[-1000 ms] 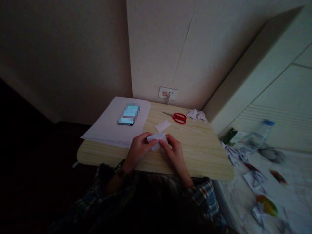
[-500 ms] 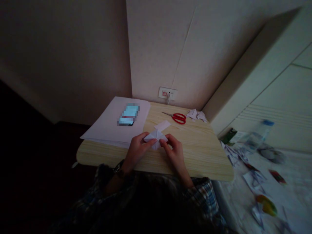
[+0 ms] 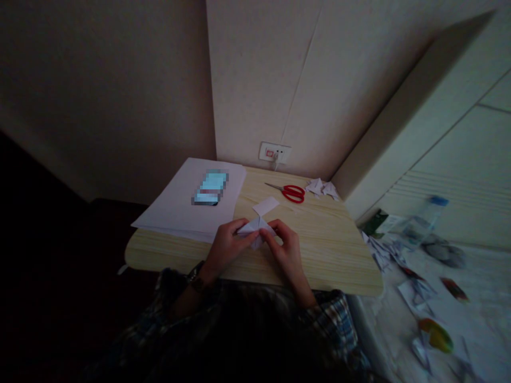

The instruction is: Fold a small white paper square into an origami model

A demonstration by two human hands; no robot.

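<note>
A small creased piece of white paper is held between both hands above the front part of the wooden table. My left hand pinches its left side, thumb on top. On the right side, my right hand grips it between thumb and fingers. The paper's upper edge rises to a point, and its lower part hangs below the thumbs. Just beyond it lies a flat white paper rectangle. Scissors with red handles rest farther back, blades pointing left.
Large white sheets cover the table's left side, with a lit phone on them. Folded paper pieces sit at the back right corner. A wall socket holds a plug. Right of the table are a plastic bottle and paper scraps.
The paper between my hands has changed shape: it was spread flatter with creases meeting in the middle, and now its top is drawn into a peak. Both hands stay nearly in place.
</note>
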